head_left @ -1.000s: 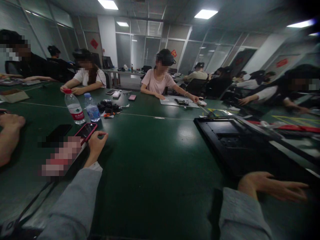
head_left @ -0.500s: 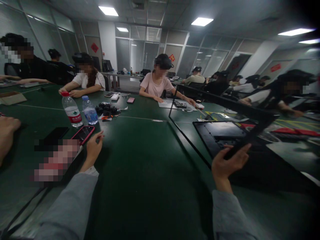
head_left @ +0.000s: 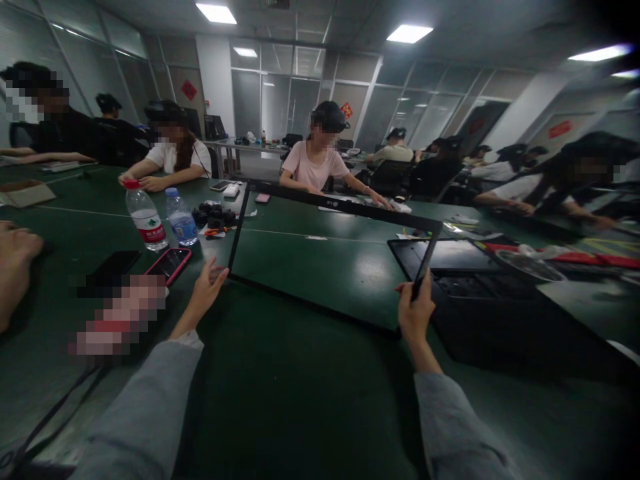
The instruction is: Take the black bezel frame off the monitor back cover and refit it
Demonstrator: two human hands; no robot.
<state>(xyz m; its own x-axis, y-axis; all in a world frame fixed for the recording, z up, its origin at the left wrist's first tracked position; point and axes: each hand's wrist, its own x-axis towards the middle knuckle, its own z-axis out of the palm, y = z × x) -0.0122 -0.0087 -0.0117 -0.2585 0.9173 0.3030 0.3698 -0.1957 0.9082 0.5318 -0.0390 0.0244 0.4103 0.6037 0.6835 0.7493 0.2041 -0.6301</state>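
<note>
A thin black screen bezel (head_left: 370, 209), an open rectangular frame with a small light logo on its upper bar, is held tilted above the green table. My right hand (head_left: 417, 313) is closed around its right side. At its lower left corner, my left hand (head_left: 207, 287) has thumb and fingers closed on the edge. Through the opening the tabletop shows. Right of my right hand lie black flat panels (head_left: 500, 327), one with recessed parts, probably from a monitor or laptop.
Left of my left hand are a pink-cased phone (head_left: 170, 267), a dark phone (head_left: 113, 267), a red-capped bottle (head_left: 146, 217) and a blue-capped bottle (head_left: 181, 219). Black devices (head_left: 215, 217) lie behind. A co-worker's hand (head_left: 17, 260) rests at far left; other people sit around the table.
The bezel has swung left and down from the right, coming in front of me. My left hand has moved slightly right and taken hold of its lower left corner.
</note>
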